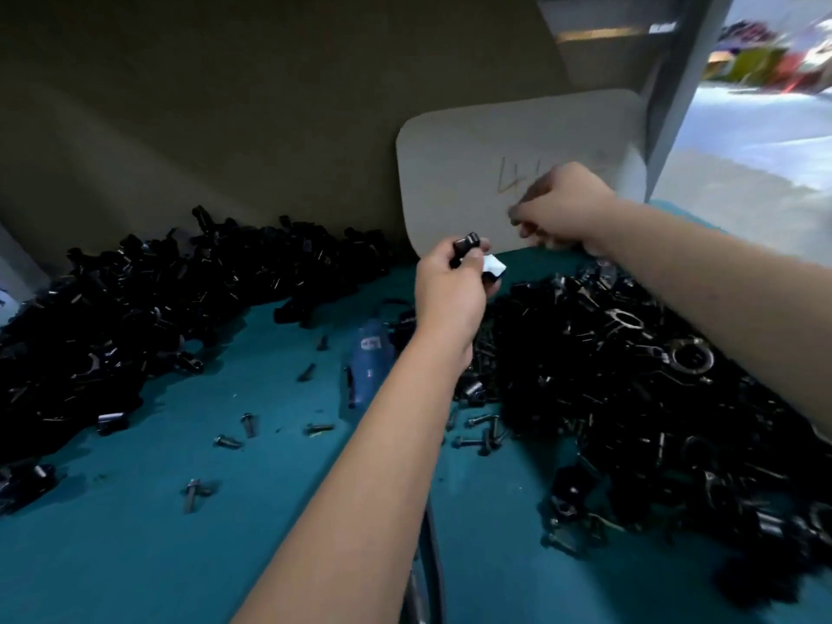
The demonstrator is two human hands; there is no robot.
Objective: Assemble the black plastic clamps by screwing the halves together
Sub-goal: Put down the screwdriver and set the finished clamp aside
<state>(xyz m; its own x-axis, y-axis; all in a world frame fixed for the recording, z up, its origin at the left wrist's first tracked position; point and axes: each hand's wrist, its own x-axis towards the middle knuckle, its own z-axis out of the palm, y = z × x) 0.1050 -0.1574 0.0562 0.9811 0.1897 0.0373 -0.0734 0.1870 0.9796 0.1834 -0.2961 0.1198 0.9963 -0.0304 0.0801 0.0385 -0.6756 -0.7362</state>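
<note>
Clamp (467,246) held above the desk (148,524), pinched in the left hand (452,288); the right hand (562,204), raised just beyond it, is blurred, its fingers curled, and I cannot tell what they hold.

To do this step well, I judge the left grip should keep the halves square while a screw goes in straight. Loose screws (246,424) lie on the desk left of the clamp-holding arm, near a blue tool (371,358). Black heaps of parts (148,299) lie left and right of that clamp; the right heap (630,376) crowds the arms and may snag them.
</note>
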